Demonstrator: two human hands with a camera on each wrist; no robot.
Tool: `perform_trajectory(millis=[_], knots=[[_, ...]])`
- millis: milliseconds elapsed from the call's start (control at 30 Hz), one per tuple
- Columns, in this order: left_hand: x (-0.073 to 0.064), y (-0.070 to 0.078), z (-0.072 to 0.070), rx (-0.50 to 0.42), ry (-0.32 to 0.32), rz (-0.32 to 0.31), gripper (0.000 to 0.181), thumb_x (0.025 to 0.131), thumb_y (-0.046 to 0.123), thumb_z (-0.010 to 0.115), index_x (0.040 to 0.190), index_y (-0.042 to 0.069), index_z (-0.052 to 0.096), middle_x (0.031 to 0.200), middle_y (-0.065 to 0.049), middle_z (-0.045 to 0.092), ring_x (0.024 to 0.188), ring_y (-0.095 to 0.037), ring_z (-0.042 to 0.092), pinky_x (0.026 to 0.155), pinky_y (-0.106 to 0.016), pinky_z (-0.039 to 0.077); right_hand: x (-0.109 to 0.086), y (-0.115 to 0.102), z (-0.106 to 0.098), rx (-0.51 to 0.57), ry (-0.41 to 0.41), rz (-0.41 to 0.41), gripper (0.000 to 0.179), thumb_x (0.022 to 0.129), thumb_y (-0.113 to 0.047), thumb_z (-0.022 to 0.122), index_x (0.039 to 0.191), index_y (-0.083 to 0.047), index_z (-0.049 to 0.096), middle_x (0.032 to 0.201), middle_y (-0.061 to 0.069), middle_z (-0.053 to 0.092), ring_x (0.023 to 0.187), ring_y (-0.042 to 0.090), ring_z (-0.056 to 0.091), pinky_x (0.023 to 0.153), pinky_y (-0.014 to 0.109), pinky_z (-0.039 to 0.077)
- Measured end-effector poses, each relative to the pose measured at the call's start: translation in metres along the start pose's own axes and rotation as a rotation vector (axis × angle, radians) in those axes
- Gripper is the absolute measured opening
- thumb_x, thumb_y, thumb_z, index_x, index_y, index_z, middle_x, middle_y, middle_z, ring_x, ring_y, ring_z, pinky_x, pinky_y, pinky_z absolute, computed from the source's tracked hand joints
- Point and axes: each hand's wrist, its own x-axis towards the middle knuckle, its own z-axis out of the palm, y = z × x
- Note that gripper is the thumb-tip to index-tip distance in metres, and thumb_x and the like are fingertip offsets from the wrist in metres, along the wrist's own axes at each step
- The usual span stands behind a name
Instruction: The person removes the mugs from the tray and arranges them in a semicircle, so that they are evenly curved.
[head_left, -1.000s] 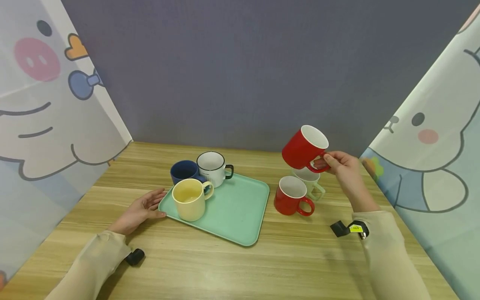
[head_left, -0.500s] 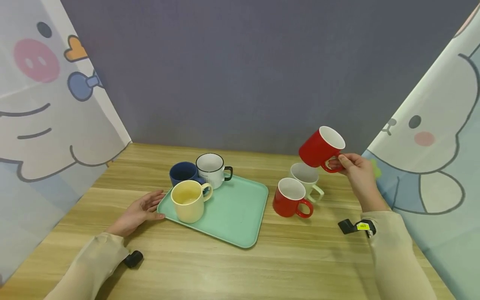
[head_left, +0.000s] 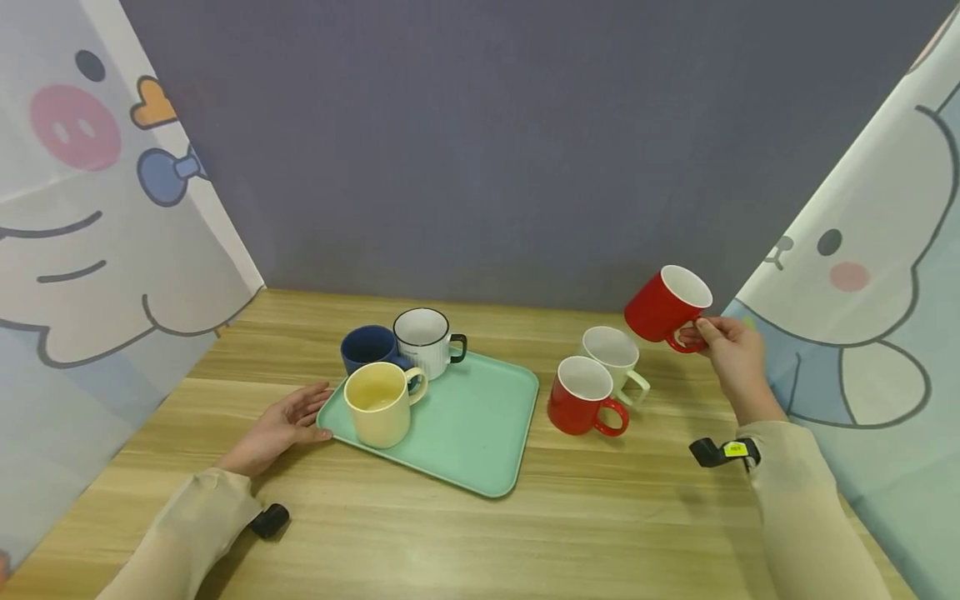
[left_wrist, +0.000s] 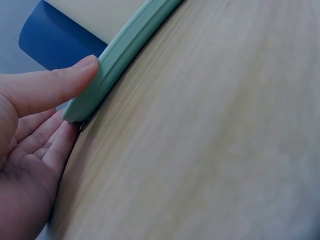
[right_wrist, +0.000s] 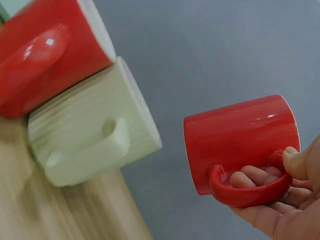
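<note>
My right hand (head_left: 738, 350) holds a red mug (head_left: 663, 307) by its handle, tilted and raised above the table. In the right wrist view, its fingers pass through the handle and the thumb lies on the handle's end. Beside the tray stand a second red mug (head_left: 576, 404) and a pale green ribbed mug (right_wrist: 95, 125), close together. My left hand (head_left: 277, 425) touches the corner of the mint tray (head_left: 480, 425), thumb on the rim and fingers fairly straight. On the tray are a yellow mug (head_left: 378, 412), a dark blue mug (head_left: 360, 354) and a white black-rimmed mug (head_left: 426, 354).
The wooden table (head_left: 420, 542) meets a grey panel (head_left: 480, 167) at the back. Cartoon-printed sheets (head_left: 82, 250) flank both sides. The right part of the tray shows bare surface.
My right hand has carried the red mug to the right, away from above the pale green mug, and slightly lower. My left hand and the tray have barely moved.
</note>
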Motion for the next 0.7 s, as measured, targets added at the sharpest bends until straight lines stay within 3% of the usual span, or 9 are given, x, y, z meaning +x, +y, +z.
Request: perform_trajectory(millis=[133, 200, 267, 333, 500, 600, 700], knots=[[0.000, 0.001, 0.001, 0.008, 0.001, -0.001, 0.091, 0.085, 0.000, 0.076, 0.153, -0.012, 0.017, 0.152, -0.037, 0.026, 0.130, -0.014, 0.045, 0.096, -0.009, 0.041, -0.002, 0.006, -0.003, 0.017, 0.008, 0.000, 0.016, 0.101, 0.002, 0.051, 0.089, 0.005, 0.061, 0.071, -0.008, 0.070, 0.065, 0.003, 0.068, 0.063, 0.015, 0.056], [0.000, 0.001, 0.001, 0.009, 0.001, -0.004, 0.091, 0.085, 0.000, 0.076, 0.153, -0.012, 0.017, 0.152, -0.037, 0.026, 0.129, -0.013, 0.046, 0.096, -0.009, 0.041, -0.003, 0.010, -0.006, 0.042, 0.007, 0.011, 0.017, 0.101, 0.004, 0.049, 0.089, 0.004, 0.062, 0.071, -0.007, 0.070, 0.064, 0.004, 0.068, 0.063, 0.015, 0.056], [0.000, 0.000, 0.001, 0.005, 0.003, -0.012, 0.091, 0.084, 0.000, 0.076, 0.153, -0.012, 0.017, 0.153, -0.036, 0.026, 0.123, -0.003, 0.046, 0.096, -0.008, 0.040, -0.003, 0.015, -0.009, 0.026, 0.003, 0.030, 0.017, 0.101, 0.004, 0.048, 0.091, 0.007, 0.061, 0.070, -0.008, 0.069, 0.063, 0.003, 0.067, 0.062, 0.014, 0.056], [0.001, -0.001, 0.001, 0.003, 0.007, -0.018, 0.092, 0.084, 0.000, 0.076, 0.153, -0.011, 0.017, 0.153, -0.035, 0.026, 0.118, 0.005, 0.045, 0.096, -0.008, 0.040, -0.003, 0.020, -0.012, -0.051, -0.001, 0.048, 0.020, 0.103, 0.001, 0.046, 0.098, 0.015, 0.059, 0.068, -0.012, 0.067, 0.062, 0.001, 0.066, 0.062, 0.013, 0.055], [0.003, -0.001, 0.000, 0.007, 0.007, -0.008, 0.092, 0.084, 0.001, 0.076, 0.153, -0.012, 0.017, 0.153, -0.036, 0.025, 0.118, 0.006, 0.045, 0.096, -0.008, 0.040, -0.005, 0.035, -0.018, -0.291, -0.007, 0.083, 0.038, 0.105, -0.007, 0.044, 0.116, 0.030, 0.047, 0.067, -0.022, 0.064, 0.064, -0.005, 0.064, 0.063, 0.012, 0.055], [0.002, -0.001, 0.000, -0.001, 0.011, -0.012, 0.092, 0.084, 0.001, 0.077, 0.153, -0.012, 0.017, 0.153, -0.036, 0.025, 0.115, 0.009, 0.045, 0.095, -0.008, 0.040, -0.009, 0.043, -0.019, -0.400, -0.005, 0.092, 0.040, 0.105, -0.010, 0.046, 0.116, 0.027, 0.052, 0.068, -0.019, 0.066, 0.064, -0.007, 0.062, 0.061, 0.012, 0.053], [0.000, -0.002, 0.000, -0.005, 0.010, -0.013, 0.093, 0.084, 0.001, 0.077, 0.153, -0.012, 0.016, 0.153, -0.036, 0.025, 0.114, 0.010, 0.045, 0.096, -0.008, 0.040, -0.013, 0.050, -0.018, -0.470, -0.024, 0.086, 0.038, 0.105, -0.011, 0.046, 0.112, 0.025, 0.056, 0.074, -0.005, 0.071, 0.065, -0.006, 0.061, 0.061, 0.012, 0.052]])
